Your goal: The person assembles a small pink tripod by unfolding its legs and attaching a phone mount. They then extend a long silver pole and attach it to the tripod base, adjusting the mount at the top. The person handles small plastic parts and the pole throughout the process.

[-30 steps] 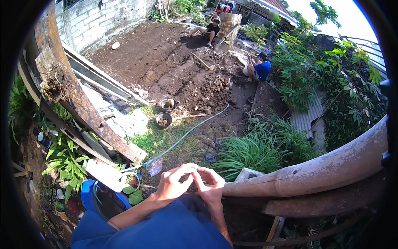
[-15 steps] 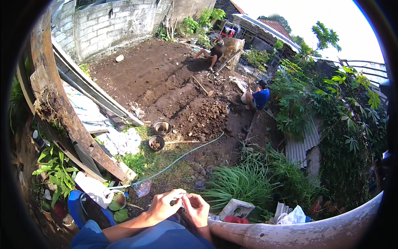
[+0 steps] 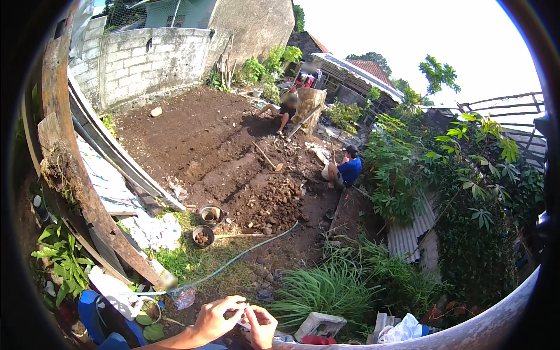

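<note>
Low in the picture, my left hand (image 3: 217, 321) and my right hand (image 3: 262, 328) meet with their fingertips together. Thumbs and forefingers are pinched, and a tiny pale thing seems to sit between them, too small to name. The left fingers curl inward, with a gap showing between thumb and forefinger. Just under the hands, something pale is partly hidden by the fingers. Right of the hands runs a pale, thick curved pole (image 3: 461, 337).
A blue container (image 3: 96, 312) stands at lower left, a white concrete block (image 3: 319, 325) at lower right. Beyond lie a green hose (image 3: 245, 252), two buckets (image 3: 203, 237), a hoe (image 3: 267, 156) and dug soil. Two people sit farther off, one in a blue shirt (image 3: 350, 171).
The view has tilted up and shifted right, so my hands appear lower and more to the left. Their fingertips stay pinched together, with only slight finger movement.
</note>
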`<move>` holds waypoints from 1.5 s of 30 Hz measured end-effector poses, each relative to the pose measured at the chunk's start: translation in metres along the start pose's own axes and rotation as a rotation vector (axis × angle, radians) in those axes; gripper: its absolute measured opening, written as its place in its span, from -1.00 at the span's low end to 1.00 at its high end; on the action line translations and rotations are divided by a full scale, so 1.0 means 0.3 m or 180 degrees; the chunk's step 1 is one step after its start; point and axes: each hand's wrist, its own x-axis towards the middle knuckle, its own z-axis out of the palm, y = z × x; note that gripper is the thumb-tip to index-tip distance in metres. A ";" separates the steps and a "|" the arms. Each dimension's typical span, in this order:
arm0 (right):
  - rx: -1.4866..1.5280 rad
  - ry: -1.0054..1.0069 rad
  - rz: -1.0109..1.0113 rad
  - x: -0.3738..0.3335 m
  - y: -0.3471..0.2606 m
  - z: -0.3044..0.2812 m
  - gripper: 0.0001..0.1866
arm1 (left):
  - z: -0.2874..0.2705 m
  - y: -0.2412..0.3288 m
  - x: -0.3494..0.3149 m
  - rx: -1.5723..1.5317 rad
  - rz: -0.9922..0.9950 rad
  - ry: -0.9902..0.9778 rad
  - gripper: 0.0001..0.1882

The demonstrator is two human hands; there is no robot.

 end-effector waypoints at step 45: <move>-0.0149 -0.0274 0.0292 0.003 0.056 0.009 -0.80 | 0.016 -0.086 -0.091 -0.0527 -0.0646 0.0247 -0.69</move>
